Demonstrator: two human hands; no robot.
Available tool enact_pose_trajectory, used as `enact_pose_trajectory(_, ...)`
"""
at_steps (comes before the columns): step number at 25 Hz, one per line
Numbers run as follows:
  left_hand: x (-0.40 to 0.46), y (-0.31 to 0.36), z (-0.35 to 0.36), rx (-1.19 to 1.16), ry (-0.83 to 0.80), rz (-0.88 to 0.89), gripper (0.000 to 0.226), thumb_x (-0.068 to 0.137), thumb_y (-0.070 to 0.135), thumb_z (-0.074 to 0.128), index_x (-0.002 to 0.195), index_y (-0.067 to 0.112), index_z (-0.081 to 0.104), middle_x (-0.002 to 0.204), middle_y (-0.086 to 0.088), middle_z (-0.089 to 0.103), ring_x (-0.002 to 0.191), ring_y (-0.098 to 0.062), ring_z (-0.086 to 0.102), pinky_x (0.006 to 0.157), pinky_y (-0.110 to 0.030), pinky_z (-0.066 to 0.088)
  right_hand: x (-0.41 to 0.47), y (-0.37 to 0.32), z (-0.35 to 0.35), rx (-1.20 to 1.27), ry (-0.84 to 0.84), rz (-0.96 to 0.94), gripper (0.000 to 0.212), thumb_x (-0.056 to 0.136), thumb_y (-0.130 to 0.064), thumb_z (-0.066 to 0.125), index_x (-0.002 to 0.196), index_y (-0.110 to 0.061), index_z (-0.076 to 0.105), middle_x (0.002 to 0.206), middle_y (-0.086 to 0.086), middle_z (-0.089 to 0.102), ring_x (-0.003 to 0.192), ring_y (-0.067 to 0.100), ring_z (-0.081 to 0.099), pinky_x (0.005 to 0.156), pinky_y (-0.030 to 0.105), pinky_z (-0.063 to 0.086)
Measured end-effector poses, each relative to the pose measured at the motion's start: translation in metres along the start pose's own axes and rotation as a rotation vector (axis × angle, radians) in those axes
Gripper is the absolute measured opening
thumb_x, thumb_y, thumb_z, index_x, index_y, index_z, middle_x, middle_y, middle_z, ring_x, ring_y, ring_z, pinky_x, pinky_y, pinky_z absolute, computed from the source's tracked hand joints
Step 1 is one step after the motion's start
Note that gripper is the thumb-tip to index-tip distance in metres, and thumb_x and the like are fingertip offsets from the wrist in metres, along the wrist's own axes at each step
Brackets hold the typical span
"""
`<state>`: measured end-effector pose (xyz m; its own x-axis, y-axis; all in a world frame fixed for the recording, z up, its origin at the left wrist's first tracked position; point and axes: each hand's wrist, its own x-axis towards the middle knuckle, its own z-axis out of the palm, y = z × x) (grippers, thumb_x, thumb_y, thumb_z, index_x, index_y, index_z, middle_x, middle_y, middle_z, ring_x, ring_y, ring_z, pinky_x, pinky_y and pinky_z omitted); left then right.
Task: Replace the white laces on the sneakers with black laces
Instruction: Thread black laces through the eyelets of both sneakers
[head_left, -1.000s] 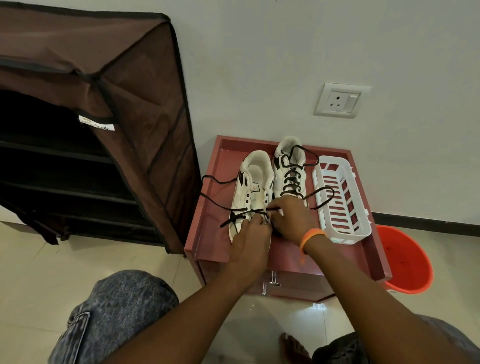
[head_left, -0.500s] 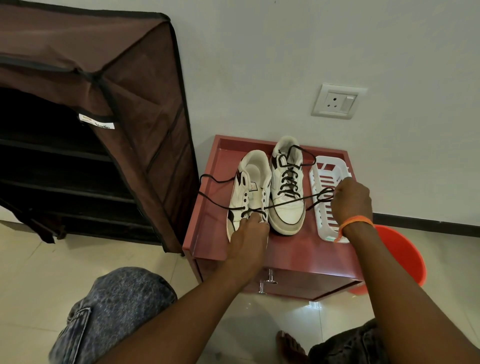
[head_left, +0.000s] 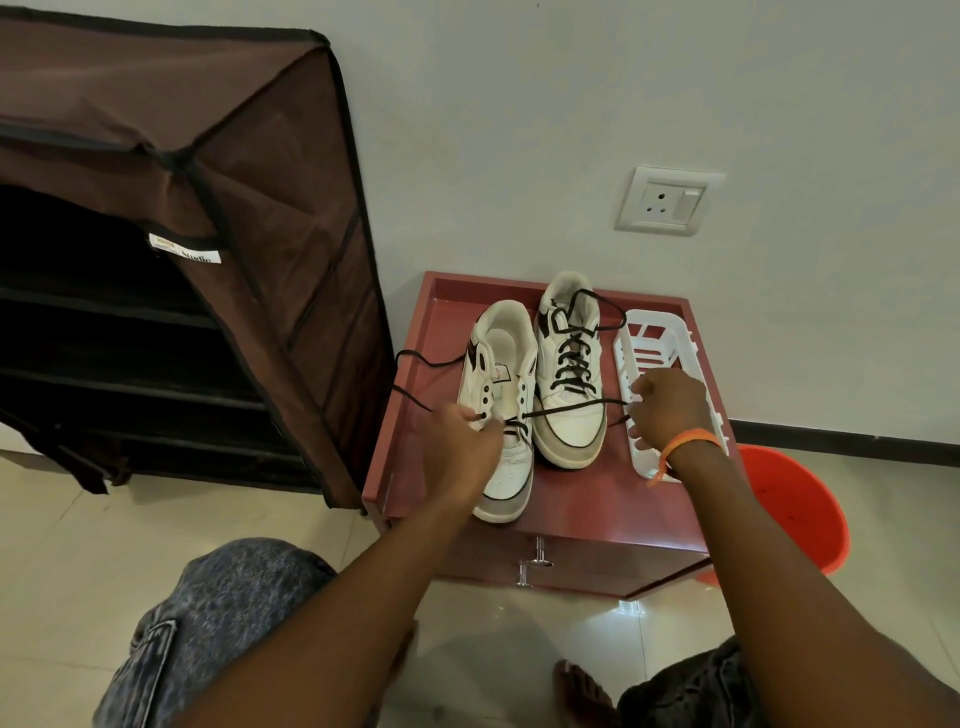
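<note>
Low red wooden cabinet (head_left: 597, 512) against the wall holds both white sneakers — my left hand (head_left: 460, 452) pinches the near sneaker (head_left: 506, 410) at its lowest eyelets, my right hand (head_left: 667, 408) pinches the black lace (head_left: 566, 408), taut rightwards across the laced sneaker (head_left: 569, 374).

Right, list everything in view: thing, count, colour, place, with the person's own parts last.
sneakers: 2, white, side by side on the cabinet top
black lace: 1 stretched between both hands from the left sneaker; another laced up the right one
basket: 1, white, right of the sneakers
cabinet: 1, red-brown, against the wall
shoe rack: 1, brown fabric, left
bucket: 1, orange, floor at right
wall socket: 1, white
left hand: pinches lace at the left sneaker
right hand: pulls lace over the basket; orange wristband
</note>
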<state>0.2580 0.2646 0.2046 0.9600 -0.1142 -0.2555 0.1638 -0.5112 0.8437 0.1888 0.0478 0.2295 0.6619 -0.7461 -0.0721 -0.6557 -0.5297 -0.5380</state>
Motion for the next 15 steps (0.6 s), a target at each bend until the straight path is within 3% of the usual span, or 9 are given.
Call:
enact_pose_trajectory(2,0.014,0.004,-0.004,-0.25,0.011,-0.383,0.042,0.078,0.051,0.066,0.099,0.014,0.069,0.103,-0.001,0.071,0.092,-0.025,0.069,0.082,-0.04,0.058,-0.005,-0.008,0.004,0.008,0.013,-0.035,0.015,0.077,0.005,0.055,0.083,-0.001,0.068,0.084,0.017,0.068,0.073,0.035,0.067,0.068,0.047,0.058)
enact_pose_trajectory(3,0.018,0.01,-0.006,-0.408,-0.058,-0.517,0.043,0.085,0.048,0.064,0.108,0.012,0.068,0.112,-0.002,0.069,0.1,-0.026,0.067,0.086,-0.037,0.055,-0.009,-0.014,0.007,-0.002,-0.003,-0.08,0.016,0.077,0.005,0.052,0.08,0.0,0.067,0.082,0.018,0.068,0.073,0.035,0.066,0.069,0.045,0.058)
enact_pose_trajectory(5,0.027,0.02,-0.01,-0.58,-0.211,-0.618,0.039,0.099,0.038,0.054,0.12,0.007,0.065,0.125,-0.006,0.065,0.102,-0.023,0.067,0.083,-0.032,0.054,-0.022,-0.027,0.018,0.05,-0.08,-0.162,0.015,0.081,0.001,0.054,0.08,-0.007,0.066,0.086,0.015,0.068,0.075,0.035,0.066,0.07,0.045,0.057)
enact_pose_trajectory(9,0.027,0.031,-0.017,-0.433,-0.279,-0.704,0.047,0.1,0.04,0.051,0.132,0.006,0.057,0.144,-0.004,0.05,0.133,-0.023,0.047,0.113,-0.037,0.036,-0.037,-0.039,0.035,0.068,-0.163,-0.274,0.01,0.081,-0.007,0.059,0.074,-0.005,0.064,0.08,0.012,0.068,0.065,0.034,0.066,0.063,0.049,0.056)
enact_pose_trajectory(10,0.027,0.031,-0.015,-0.431,-0.273,-0.688,0.043,0.101,0.037,0.051,0.127,0.005,0.059,0.138,-0.004,0.054,0.127,-0.022,0.051,0.109,-0.034,0.04,-0.038,-0.04,0.036,0.072,-0.171,-0.276,0.011,0.081,-0.009,0.058,0.072,-0.007,0.065,0.078,0.011,0.068,0.063,0.032,0.066,0.061,0.049,0.057)
enact_pose_trajectory(11,0.027,0.032,-0.014,-0.453,-0.275,-0.663,0.031,0.102,0.03,0.051,0.113,0.004,0.063,0.12,-0.005,0.062,0.108,-0.019,0.059,0.094,-0.026,0.049,-0.038,-0.041,0.037,0.091,-0.185,-0.259,0.011,0.081,-0.009,0.059,0.071,-0.009,0.065,0.077,0.009,0.068,0.062,0.031,0.066,0.061,0.048,0.057)
enact_pose_trajectory(13,0.028,0.035,-0.014,-0.527,-0.214,-0.616,0.025,0.102,0.021,0.05,0.085,0.007,0.06,0.078,-0.002,0.055,0.064,-0.013,0.051,0.049,-0.019,0.048,-0.041,-0.043,0.033,0.19,-0.223,-0.188,0.012,0.084,-0.008,0.059,0.073,-0.011,0.065,0.075,0.01,0.069,0.059,0.028,0.068,0.056,0.043,0.059)
enact_pose_trajectory(14,0.033,0.035,-0.013,-0.571,-0.153,-0.568,0.027,0.101,0.023,0.05,0.083,0.008,0.061,0.071,-0.001,0.052,0.059,-0.013,0.05,0.043,-0.02,0.046,-0.042,-0.045,0.031,0.267,-0.25,-0.144,0.012,0.085,-0.007,0.059,0.075,-0.009,0.065,0.074,0.014,0.069,0.056,0.027,0.067,0.051,0.04,0.058)
enact_pose_trajectory(15,0.038,0.034,-0.013,-0.587,-0.089,-0.479,0.028,0.101,0.028,0.049,0.087,0.011,0.065,0.073,0.0,0.055,0.065,-0.016,0.057,0.053,-0.023,0.052,-0.044,-0.047,0.029,0.361,-0.278,-0.093,0.012,0.087,-0.007,0.06,0.077,-0.007,0.066,0.075,0.018,0.069,0.053,0.027,0.066,0.047,0.035,0.056)
